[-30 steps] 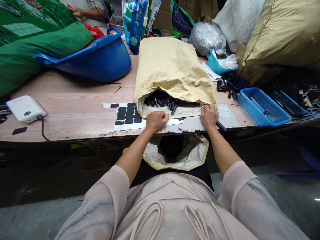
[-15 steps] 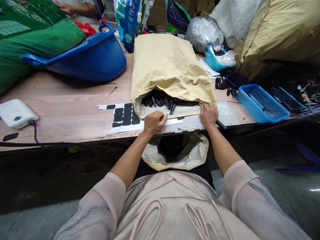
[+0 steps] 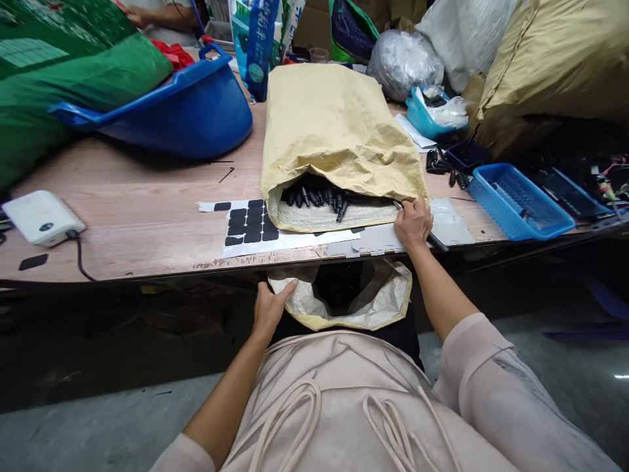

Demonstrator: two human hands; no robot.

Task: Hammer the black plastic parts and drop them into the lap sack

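Observation:
My left hand (image 3: 270, 307) is below the table edge, its thumb and fingers closed on the left rim of an open sack (image 3: 339, 321) on my lap. At the table's front edge, my right hand (image 3: 413, 224) is wrapped round a dark tool with a thin metal tip (image 3: 436, 242), beside the mouth of a yellow woven bag (image 3: 339, 111). Several black pen-like parts (image 3: 314, 195) lie inside that bag's open mouth. A white sheet with black stickers (image 3: 253, 223) lies left of the bag.
On the left are a blue basin (image 3: 171, 111), a green sack (image 3: 73, 85) and a white device (image 3: 44, 217) with a cable. A blue basket (image 3: 521, 203) stands right. Full bags and another person's arm are behind.
My left hand has left the yellow bag's mouth and moved down and left to the rim of the lap sack. My right hand stays on the tool.

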